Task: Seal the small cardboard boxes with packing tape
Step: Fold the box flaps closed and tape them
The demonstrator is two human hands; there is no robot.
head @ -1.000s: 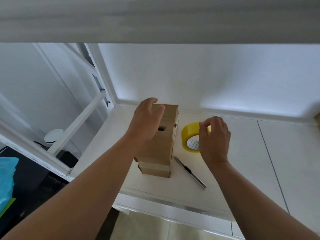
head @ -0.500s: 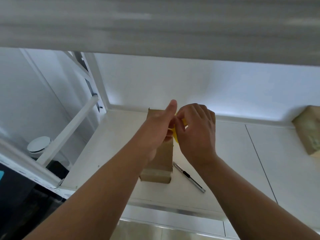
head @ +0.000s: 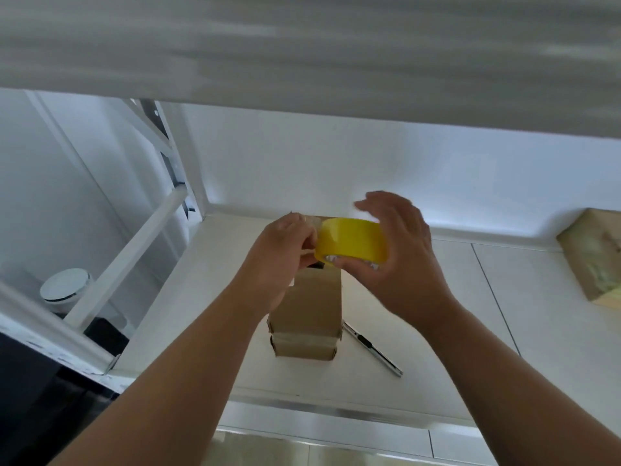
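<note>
The markings on the brown package (head: pixel 594 257) lying at 3 o'clock are too blurred to read. A white worktop (head: pixel 437 331) is meeting a white wall (head: pixel 336 163), with a white metal frame (head: pixel 124 260) standing at 9 o'clock. The small cardboard boxes (head: pixel 307 307), plain brown, are standing stacked at the worktop's centre. A utility knife (head: pixel 373 351) is lying at their 4 o'clock. Above the stack, the right hand (head: pixel 400 260) is gripping the yellow tape roll (head: pixel 353 242), thumb beneath. The left hand (head: pixel 285 250) is pinching the tape end at the roll's 9 o'clock edge.
</note>
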